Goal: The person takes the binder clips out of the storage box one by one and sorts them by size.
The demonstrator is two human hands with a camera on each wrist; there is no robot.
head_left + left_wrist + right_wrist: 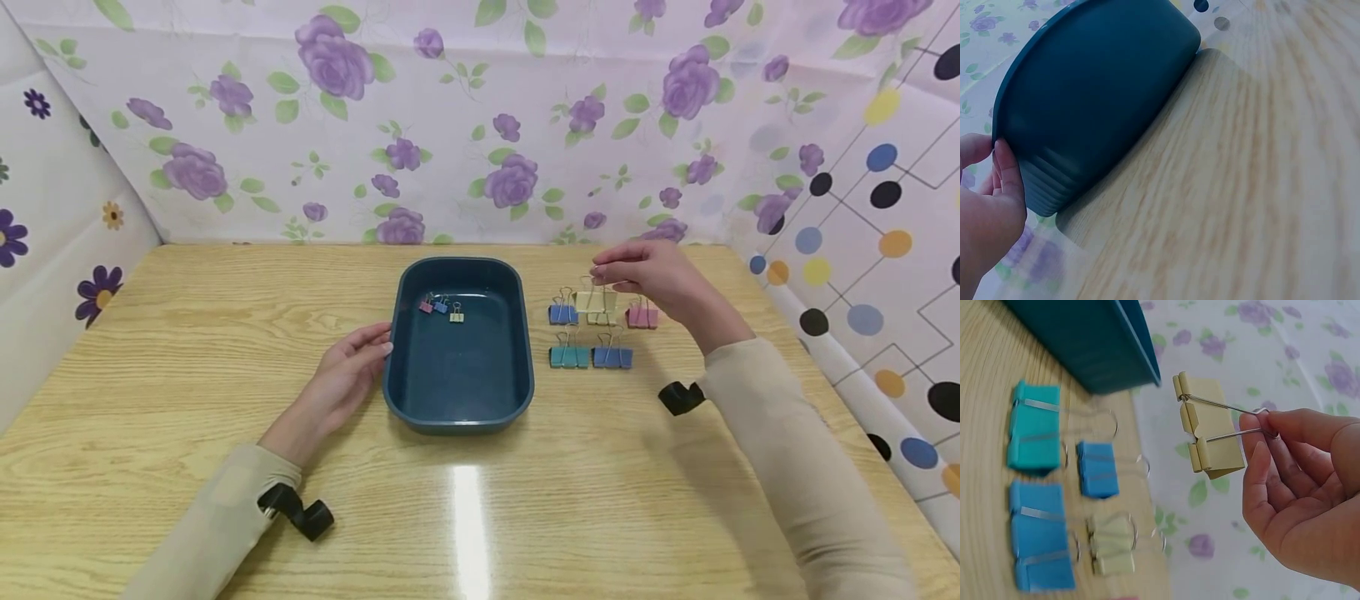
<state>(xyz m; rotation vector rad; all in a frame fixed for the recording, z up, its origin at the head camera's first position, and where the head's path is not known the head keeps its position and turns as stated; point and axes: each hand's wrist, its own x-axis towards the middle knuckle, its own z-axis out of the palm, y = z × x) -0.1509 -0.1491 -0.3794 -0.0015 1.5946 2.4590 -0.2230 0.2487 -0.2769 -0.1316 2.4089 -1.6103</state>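
A dark teal tray (397,375) sits mid-table and holds three small binder clips: pink (426,305), blue (441,306) and yellow (457,314). My left hand (375,340) lies on the table with straight fingers against the tray's left wall (1097,94); the fingertips (1005,165) meet the rim. My right hand (600,271) pinches the wire handles of a large pale yellow clip (1210,434), held above the table to the right of the tray. Its thumb and forefinger (1260,425) close on the wire loops.
Under the right hand, clips lie in two rows on the wooden table: blue (562,313), pale green (1113,547), pink (642,316), then teal (569,357) and blue (612,357). Flowered cloth walls stand behind and to both sides.
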